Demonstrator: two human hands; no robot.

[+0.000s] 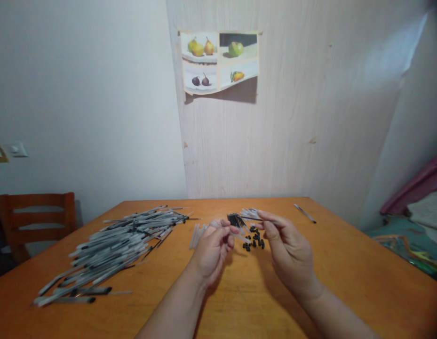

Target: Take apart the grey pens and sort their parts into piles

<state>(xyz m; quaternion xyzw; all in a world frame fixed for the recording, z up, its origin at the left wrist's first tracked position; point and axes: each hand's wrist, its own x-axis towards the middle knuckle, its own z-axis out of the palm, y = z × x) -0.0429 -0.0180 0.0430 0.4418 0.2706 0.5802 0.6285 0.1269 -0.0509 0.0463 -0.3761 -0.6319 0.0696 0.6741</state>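
Observation:
My left hand [215, 247] is closed in a pinch on a translucent pen barrel [242, 238], which points to the right. Between the thumb and fingers of my right hand [290, 252] is a thin dark pen refill [252, 218], its tip pointing left. The two pieces are apart. Below and between the hands lie several small black pen plugs [254, 241]. Just beyond them are a bundle of black refills [235, 220] and a group of clear pen caps [249, 213]. Several translucent barrels [195, 236] lie left of my left hand, partly hidden by it.
A large heap of pens and pen parts [115, 245] covers the left of the wooden table [235, 310]. One pen [305, 213] lies at the far right. Behind stands a wall with a fruit picture [220, 61]. A wooden chair [38, 221] is at the left.

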